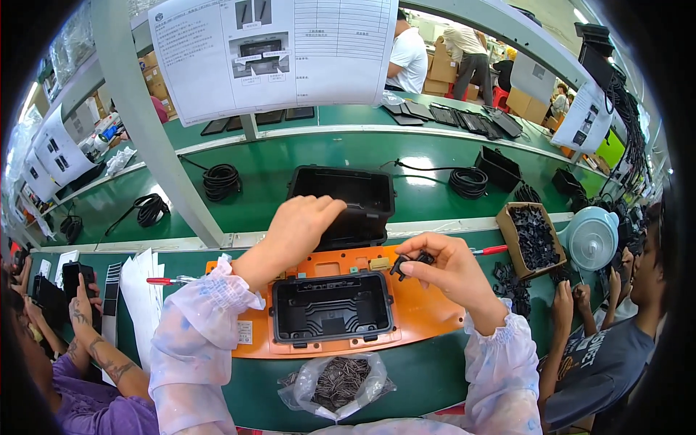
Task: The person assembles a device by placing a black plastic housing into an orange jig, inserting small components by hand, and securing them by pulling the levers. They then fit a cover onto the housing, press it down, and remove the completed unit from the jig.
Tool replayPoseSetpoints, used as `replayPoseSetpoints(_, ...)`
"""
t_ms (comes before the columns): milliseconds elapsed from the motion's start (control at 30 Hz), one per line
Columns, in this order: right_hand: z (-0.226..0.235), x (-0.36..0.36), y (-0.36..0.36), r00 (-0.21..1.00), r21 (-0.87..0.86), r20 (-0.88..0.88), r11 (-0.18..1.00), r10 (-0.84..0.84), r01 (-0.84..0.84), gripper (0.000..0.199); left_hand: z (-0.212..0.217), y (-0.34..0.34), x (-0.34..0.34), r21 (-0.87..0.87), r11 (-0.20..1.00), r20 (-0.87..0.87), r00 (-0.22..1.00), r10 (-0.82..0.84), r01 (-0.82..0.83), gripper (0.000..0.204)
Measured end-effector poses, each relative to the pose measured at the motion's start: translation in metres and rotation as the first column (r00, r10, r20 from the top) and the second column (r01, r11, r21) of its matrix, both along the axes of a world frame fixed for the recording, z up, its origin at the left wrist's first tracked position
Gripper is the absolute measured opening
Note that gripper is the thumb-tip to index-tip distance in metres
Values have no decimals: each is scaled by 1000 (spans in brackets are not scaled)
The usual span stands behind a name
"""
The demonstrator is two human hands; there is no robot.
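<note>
The left hand point(304, 221) reaches forward over the bench, fingers curled down over the near rim of a black plastic housing point(346, 203) that sits on the green conveyor belt point(275, 174); the fingertips press on the rim, though whether they truly grip it cannot be told. That housing lies directly under and just beyond the hand.

The right hand point(446, 272) is drawn in closer to the body, thumb and forefinger pinched shut on a small black clip point(409, 261), the other fingers loosely folded. The clip sticks out to the left of the fingertips, toward the other hand.

Below and between both hands a second black housing point(332, 308) rests open side up in an orange fixture point(428, 308), just beneath the left wrist and to the lower left of the right hand. Nearer the body, a clear bag of small screws point(337, 383) lies on the bench. To the right of the right hand stands a cardboard box of black clips point(533, 235), well apart from it. A red-handled tool point(165, 280) lies beside the left forearm.
</note>
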State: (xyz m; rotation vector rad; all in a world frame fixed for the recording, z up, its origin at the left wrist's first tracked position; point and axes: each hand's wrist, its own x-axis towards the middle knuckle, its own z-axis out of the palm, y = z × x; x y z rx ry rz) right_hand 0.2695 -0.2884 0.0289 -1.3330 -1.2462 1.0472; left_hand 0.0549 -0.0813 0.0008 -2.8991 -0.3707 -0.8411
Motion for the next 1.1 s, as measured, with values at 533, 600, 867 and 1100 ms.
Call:
replayPoseSetpoints(533, -24, -17, 59, 788, 166, 615, 973, 25, -160, 17, -2, -10, -8, 49, 999, 109, 994, -9, 3, 28)
replayPoseSetpoints(600, -24, -19, 58, 789, 184, 614, 974, -10, -131, 16, 9, -25, -18, 1, 999, 98, 994, 41, -41, 32)
replayPoseSetpoints(867, -34, -15, 62, 783, 201, 621, 971, -27, -126, 16, 21, -101, -61, -193, 979, 3, 998, 60, -58, 31)
replayPoseSetpoints(1100, -34, -15, 66, 790, 164, 611, 969, 49, -187, 16, -13, -144, -80, -294, 956, -63, 997, -38, 18, 55)
